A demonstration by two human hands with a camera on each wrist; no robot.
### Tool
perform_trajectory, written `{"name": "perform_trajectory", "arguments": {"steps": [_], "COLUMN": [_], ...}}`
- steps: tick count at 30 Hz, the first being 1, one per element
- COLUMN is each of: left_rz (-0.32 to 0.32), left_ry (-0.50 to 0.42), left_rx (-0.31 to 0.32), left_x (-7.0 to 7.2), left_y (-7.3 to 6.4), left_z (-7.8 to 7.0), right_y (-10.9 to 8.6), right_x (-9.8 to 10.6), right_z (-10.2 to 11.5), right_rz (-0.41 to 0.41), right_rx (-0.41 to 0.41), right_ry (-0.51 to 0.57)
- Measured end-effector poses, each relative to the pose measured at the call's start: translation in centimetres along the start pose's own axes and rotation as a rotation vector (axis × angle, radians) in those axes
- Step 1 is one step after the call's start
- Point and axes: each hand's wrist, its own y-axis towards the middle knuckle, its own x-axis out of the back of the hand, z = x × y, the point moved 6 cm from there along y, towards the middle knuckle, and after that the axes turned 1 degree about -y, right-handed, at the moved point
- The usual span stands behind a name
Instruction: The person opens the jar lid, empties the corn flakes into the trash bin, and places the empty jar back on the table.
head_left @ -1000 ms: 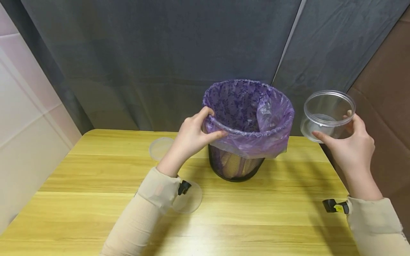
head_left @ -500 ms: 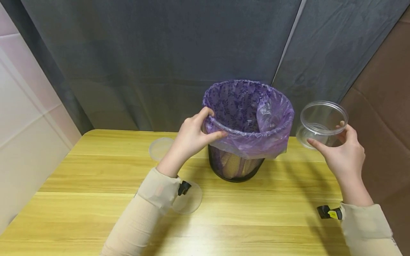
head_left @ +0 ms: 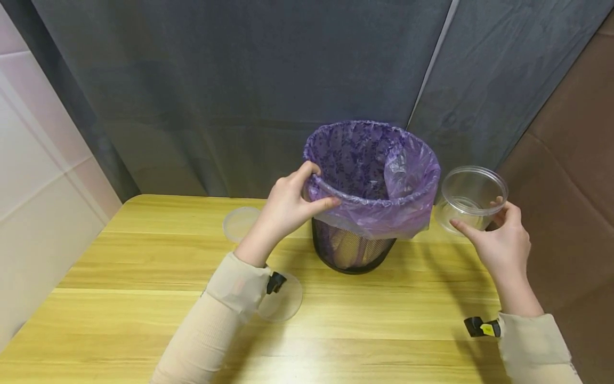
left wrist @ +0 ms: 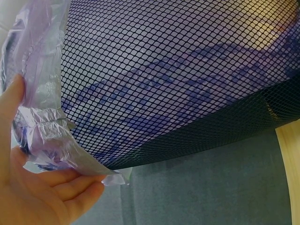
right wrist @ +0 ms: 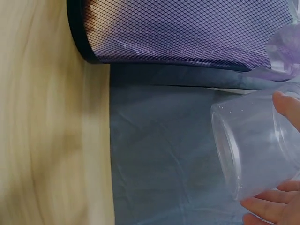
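A black mesh wastebasket [head_left: 357, 250] stands upright on the table, lined with a purple patterned bin bag [head_left: 369, 218] folded over its rim. My left hand [head_left: 292, 200] grips that rim at its left front, thumb outside on the bag. In the left wrist view the bag's folded edge [left wrist: 44, 89] lies between thumb and fingers. To the right of the basket, my right hand [head_left: 503, 240] holds a clear round plastic jar [head_left: 472, 197], lidless, mouth up. The right wrist view shows the jar [right wrist: 253, 140] between thumb and fingers, its base off the table.
Two translucent round lids lie flat on the wooden table [head_left: 144, 298]: one lid [head_left: 238, 224] behind the left forearm, another lid [head_left: 283, 301] partly under the left wrist. A grey curtain [head_left: 240, 96] hangs behind the table, and a brown panel [head_left: 571, 213] stands at the right.
My right hand has carried the clear jar left and nearer to me, lower in the head view and close to the basket's right side. The left hand and the basket have stayed in place.
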Motion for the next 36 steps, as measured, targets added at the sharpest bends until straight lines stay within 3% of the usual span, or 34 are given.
{"name": "perform_trajectory", "arguments": {"steps": [36], "left_rz": [-0.013], "left_ry": [0.000], "left_rx": [-0.015], "left_x": [0.0], "left_y": [0.0], "left_z": [0.0], "right_y": [-2.7], "right_x": [-3.8], "right_z": [-4.6], "right_rz": [0.125], "right_rx": [-0.153], "right_ry": [0.004]}}
